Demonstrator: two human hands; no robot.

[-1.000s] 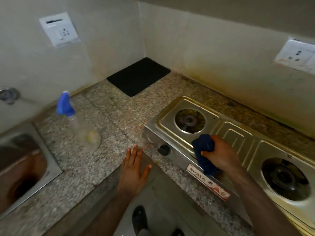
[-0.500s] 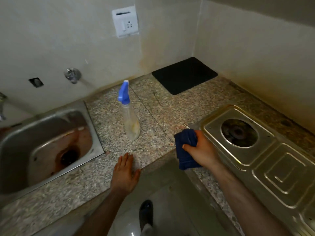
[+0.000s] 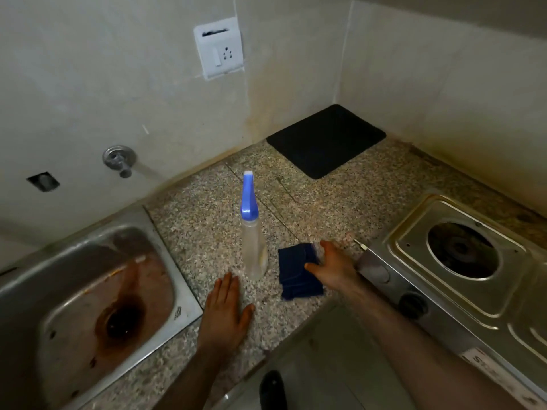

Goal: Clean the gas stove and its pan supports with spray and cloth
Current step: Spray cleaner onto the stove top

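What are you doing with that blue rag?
A person is cleaning a gas stove on a speckled countertop. The right hand rests on a dark blue cloth lying on the counter beside the stove. The left hand lies flat on the counter, near a spray bottle that stands upright and untouched. A steel sink sits to the left.

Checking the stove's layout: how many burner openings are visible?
1: a round burner opening in the gas stove top, right of the cloth. Another may lie beyond the frame.
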